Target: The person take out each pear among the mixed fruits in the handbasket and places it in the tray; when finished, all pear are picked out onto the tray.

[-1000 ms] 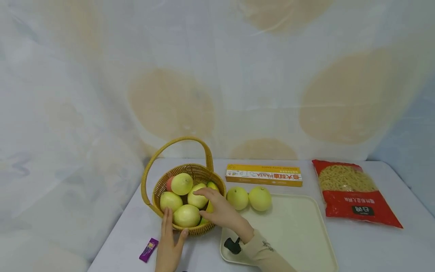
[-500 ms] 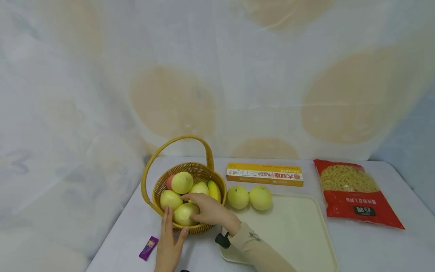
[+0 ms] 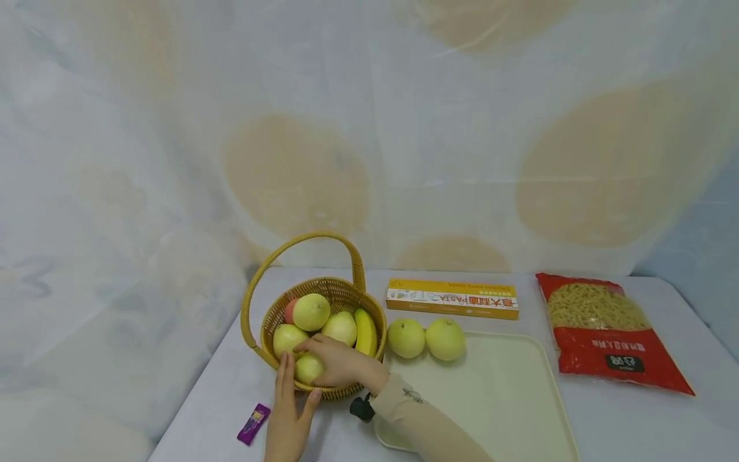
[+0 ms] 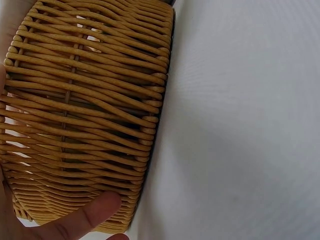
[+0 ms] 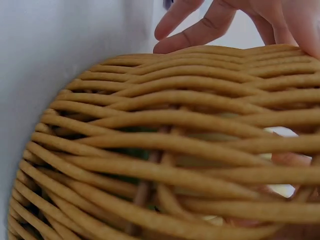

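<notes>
The wicker basket (image 3: 342, 292) stands upright at the table's left side, holding several round yellow-green pears, a banana (image 3: 364, 332) and a reddish fruit (image 3: 290, 312). My right hand (image 3: 340, 362) reaches over the basket's right rim. Its thumb and fingers curl round the front pear (image 3: 308, 367), which is partly covered by them. My left hand (image 3: 290, 405) rests against the front of the basket, fingers extended and thumb spread. In the left wrist view its fingers lie along the woven wall (image 4: 85, 105). The right wrist view shows mainly wicker, with fingers (image 5: 210, 27) behind it.
Two more pears (image 3: 445, 339) sit at the upper left of a cream tray (image 3: 502, 391). Behind it lies a pasta box (image 3: 452, 299); a red bag of pasta (image 3: 620, 340) is at the right. A small purple packet (image 3: 253, 424) lies left of my left hand.
My right hand has moved left and down inside the basket, from beside the back pear onto the front one, uncovering the banana. My left hand has stayed at the basket.
</notes>
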### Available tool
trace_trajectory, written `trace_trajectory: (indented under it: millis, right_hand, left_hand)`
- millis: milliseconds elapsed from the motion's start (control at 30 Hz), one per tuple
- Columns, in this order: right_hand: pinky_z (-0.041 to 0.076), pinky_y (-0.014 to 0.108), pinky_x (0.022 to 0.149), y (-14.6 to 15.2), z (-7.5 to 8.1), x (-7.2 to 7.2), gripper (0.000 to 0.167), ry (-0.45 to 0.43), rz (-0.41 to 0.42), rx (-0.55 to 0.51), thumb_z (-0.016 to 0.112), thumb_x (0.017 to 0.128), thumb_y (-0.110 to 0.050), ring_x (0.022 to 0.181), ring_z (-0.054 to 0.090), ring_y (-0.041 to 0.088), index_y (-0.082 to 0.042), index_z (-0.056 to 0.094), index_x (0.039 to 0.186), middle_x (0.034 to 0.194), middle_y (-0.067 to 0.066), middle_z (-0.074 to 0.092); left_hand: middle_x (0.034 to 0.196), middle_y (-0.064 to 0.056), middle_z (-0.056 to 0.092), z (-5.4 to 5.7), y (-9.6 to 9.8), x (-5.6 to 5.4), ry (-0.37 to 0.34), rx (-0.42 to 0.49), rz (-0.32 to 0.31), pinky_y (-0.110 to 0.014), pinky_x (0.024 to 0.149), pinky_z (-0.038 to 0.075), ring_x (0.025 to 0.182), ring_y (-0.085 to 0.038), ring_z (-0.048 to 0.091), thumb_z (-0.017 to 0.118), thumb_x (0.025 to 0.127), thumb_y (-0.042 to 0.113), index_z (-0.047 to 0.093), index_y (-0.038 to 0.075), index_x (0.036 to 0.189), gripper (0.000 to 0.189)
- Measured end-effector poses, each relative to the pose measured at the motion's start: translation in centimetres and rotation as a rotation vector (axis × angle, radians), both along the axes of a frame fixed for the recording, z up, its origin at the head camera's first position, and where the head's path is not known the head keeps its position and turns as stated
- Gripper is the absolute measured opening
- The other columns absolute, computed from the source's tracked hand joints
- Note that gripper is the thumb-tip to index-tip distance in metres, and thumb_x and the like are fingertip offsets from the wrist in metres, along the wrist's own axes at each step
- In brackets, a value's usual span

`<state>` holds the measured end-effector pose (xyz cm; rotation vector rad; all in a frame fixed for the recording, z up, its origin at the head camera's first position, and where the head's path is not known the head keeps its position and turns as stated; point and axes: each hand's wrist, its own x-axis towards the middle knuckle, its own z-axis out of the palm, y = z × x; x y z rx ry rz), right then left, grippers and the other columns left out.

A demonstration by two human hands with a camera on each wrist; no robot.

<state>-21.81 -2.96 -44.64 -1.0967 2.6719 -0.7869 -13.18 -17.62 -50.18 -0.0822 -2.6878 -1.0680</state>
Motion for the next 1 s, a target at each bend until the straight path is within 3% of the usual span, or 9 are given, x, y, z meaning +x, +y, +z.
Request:
trace_trajectory:
  millis: [233,467,733,1000]
  right_hand:
    - [0.046,0.026,0.104,0.0,0.1,0.0,0.064,-0.049,-0.019,-0.030,0.076,0.082,-0.014,0.125,0.052,0.013,-0.021,0.049,0.140,0.140,0.003,0.050]
    - [0.048,0.026,0.096,0.4,0.4,0.3,0.064,-0.020,-0.081,-0.107,0.078,0.074,-0.012,0.122,0.050,0.016,-0.025,0.057,0.133,0.136,0.001,0.049]
    - [0.047,0.024,0.089,1.5,0.7,0.6,0.063,0.042,-0.143,-0.258,0.077,0.070,-0.016,0.118,0.048,0.017,-0.023,0.060,0.130,0.134,0.004,0.048]
    - [0.049,0.026,0.082,4.2,1.4,0.5,0.059,0.118,-0.204,-0.461,0.075,0.069,-0.007,0.111,0.051,0.021,-0.017,0.061,0.126,0.131,0.007,0.045]
  left_hand:
    - [0.165,-0.009,0.006,0.0,-0.1,-0.1,-0.050,0.010,-0.002,-0.061,0.101,0.044,0.143,-0.046,0.027,0.054,0.098,0.040,0.006,0.020,0.158,0.079]
    - [0.165,-0.009,0.006,0.1,-0.1,-0.1,-0.055,0.014,-0.004,-0.060,0.102,0.043,0.144,-0.044,0.025,0.053,0.098,0.040,0.007,0.020,0.158,0.078]
    - [0.165,-0.009,0.006,0.1,-0.1,-0.2,-0.051,0.003,-0.002,-0.058,0.099,0.047,0.143,-0.044,0.027,0.055,0.098,0.037,0.006,0.020,0.158,0.080]
    - [0.164,-0.011,0.007,0.3,0.0,0.0,-0.024,0.001,-0.011,-0.060,0.097,0.047,0.141,-0.046,0.028,0.057,0.098,0.032,0.008,0.014,0.157,0.079]
